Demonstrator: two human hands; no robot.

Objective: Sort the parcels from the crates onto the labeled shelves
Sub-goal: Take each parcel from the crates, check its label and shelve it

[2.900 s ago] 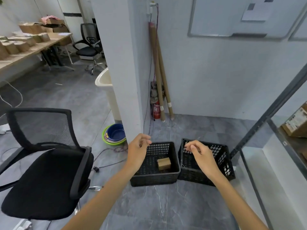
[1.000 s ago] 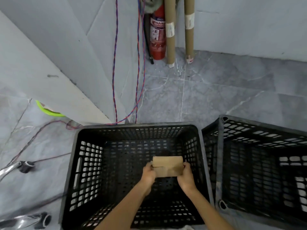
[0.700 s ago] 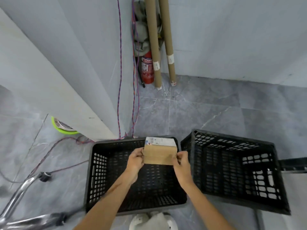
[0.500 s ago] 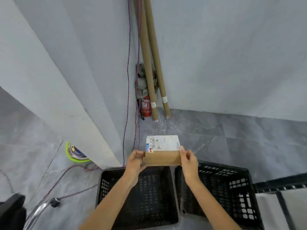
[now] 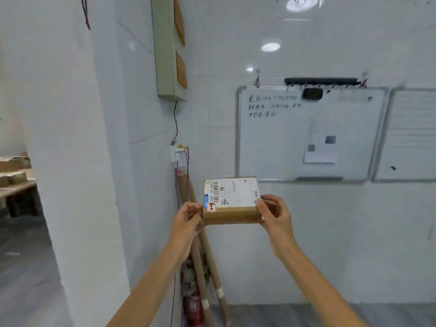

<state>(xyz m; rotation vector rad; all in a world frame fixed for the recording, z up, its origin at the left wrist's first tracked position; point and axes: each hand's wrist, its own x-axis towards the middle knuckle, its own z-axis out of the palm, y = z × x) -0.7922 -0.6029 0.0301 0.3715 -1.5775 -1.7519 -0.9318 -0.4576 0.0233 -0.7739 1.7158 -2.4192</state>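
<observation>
A small brown cardboard parcel (image 5: 232,214) with a white shipping label on top is held level at chest height in front of the white wall. My left hand (image 5: 187,217) grips its left end and my right hand (image 5: 273,214) grips its right end. The label carries a barcode and a small red-and-white sticker at its near left corner. The crates and the shelves are out of view.
A white pillar (image 5: 77,161) stands to the left. Cardboard tubes (image 5: 200,256) and a red fire extinguisher (image 5: 194,305) lean in the corner below the parcel. A whiteboard (image 5: 306,135) hangs on the wall ahead. A table with boxes (image 5: 14,175) lies far left.
Both hands lifted the parcel out of the left crate and raised it up. The view rose from the floor and crates to the wall and whiteboard.
</observation>
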